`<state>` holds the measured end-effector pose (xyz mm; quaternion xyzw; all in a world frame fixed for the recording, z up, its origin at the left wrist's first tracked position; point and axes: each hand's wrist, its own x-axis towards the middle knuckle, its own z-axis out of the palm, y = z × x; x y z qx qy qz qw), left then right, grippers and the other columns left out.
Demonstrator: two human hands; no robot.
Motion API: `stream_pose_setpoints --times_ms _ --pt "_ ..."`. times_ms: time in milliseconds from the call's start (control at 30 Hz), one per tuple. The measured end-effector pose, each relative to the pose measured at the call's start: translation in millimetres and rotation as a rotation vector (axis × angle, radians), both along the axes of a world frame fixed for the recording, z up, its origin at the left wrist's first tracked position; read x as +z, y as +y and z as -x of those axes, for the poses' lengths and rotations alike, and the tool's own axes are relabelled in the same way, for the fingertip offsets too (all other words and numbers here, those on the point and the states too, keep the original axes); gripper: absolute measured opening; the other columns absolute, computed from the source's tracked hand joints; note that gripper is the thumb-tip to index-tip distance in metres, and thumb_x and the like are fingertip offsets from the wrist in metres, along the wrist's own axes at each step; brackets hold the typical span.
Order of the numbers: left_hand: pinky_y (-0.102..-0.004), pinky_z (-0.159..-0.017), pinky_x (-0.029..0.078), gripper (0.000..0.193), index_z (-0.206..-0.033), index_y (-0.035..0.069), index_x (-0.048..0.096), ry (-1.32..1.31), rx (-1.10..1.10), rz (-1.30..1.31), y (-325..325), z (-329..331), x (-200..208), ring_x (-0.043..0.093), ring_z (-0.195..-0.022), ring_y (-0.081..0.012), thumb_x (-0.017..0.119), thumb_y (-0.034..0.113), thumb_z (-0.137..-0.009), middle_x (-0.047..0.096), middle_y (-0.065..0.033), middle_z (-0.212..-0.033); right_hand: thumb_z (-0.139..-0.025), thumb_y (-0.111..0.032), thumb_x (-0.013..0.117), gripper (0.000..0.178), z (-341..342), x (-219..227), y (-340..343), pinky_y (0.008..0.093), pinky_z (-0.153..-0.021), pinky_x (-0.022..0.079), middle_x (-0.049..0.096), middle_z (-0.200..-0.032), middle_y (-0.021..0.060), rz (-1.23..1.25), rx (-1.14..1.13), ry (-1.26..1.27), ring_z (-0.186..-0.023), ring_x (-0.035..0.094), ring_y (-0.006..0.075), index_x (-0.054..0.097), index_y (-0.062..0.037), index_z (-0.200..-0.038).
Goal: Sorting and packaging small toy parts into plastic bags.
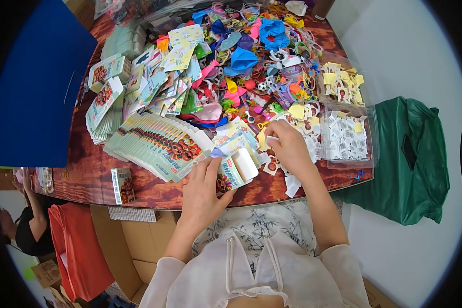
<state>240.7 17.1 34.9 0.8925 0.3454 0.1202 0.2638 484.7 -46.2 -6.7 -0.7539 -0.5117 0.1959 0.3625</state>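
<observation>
My left hand [205, 190] is wrapped round a small pale green carton [230, 177] with a picture on its front. The carton's top stands open, showing its white inside. To the right, my right hand [290, 149] is closed in a pinch on a small white piece of paper [272, 139], partly hidden by the fingers. Loose picture stickers and white slips [273, 164] lie under and beside that hand. A fanned row of flat cartons [156, 143] spreads left of my left hand. Several printed cards [236, 134] lie just beyond the open carton.
A heap of small colourful toys and balloons [246, 61] covers the table's middle, with piled cards [164, 82] at its left. Clear plastic trays of paper pieces [348, 134] stand at the right. One closed carton [123, 186] stands near the front edge. A green bag [416, 154] hangs right; another person [33, 226] is at far left.
</observation>
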Motion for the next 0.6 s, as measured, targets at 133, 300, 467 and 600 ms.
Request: stream_pose_setpoints --times_ms 133,300,467,600 --pt "-0.0464 -0.093 0.049 0.075 -0.135 0.002 0.049 0.002 0.009 0.008 -0.6 0.9 0.7 0.057 -0.115 -0.0377 0.084 0.020 -0.072 0.054 -0.0190 -0.127 -0.081 0.000 0.069 0.016 -10.6 0.4 4.3 0.0308 -0.071 0.047 0.060 -0.089 0.0072 -0.129 -0.024 0.053 -0.075 0.058 0.0209 0.061 -0.0009 -0.096" --pt "-0.0465 -0.095 0.048 0.075 -0.135 0.003 0.049 0.003 -0.006 0.003 -2.8 1.1 4.4 0.057 -0.116 -0.0381 0.085 0.019 -0.071 0.054 -0.0192 -0.128 -0.087 -0.002 0.071 0.009 -27.9 18.7 7.7 0.0194 -0.054 0.034 0.063 -0.088 -0.0013 -0.128 -0.224 0.726 -0.069 0.049 0.0005 0.064 -0.0075 -0.090" --pt "-0.0459 -0.093 0.048 0.075 -0.135 0.002 0.048 -0.044 -0.019 0.005 -4.8 -1.0 2.4 0.056 -0.118 -0.0383 0.085 0.017 -0.071 0.054 -0.0193 -0.129 -0.091 -0.006 0.068 0.008 -35.7 12.8 1.3 0.0178 -0.049 0.031 0.066 -0.080 -0.0011 -0.268 -0.280 0.965 -0.056 0.044 0.0009 0.061 -0.0067 -0.094" --pt "-0.0452 -0.092 0.048 0.076 -0.136 0.003 0.047 -0.052 -0.031 -0.030 -5.4 -2.4 0.4 0.056 -0.118 -0.0384 0.085 0.017 -0.070 0.054 -0.0194 -0.128 -0.091 -0.005 0.067 0.011 -31.8 10.2 -11.3 0.0159 -0.049 0.033 0.071 -0.087 0.0056 -0.239 -0.233 1.081 -0.061 0.053 0.0010 0.059 -0.0066 -0.099"
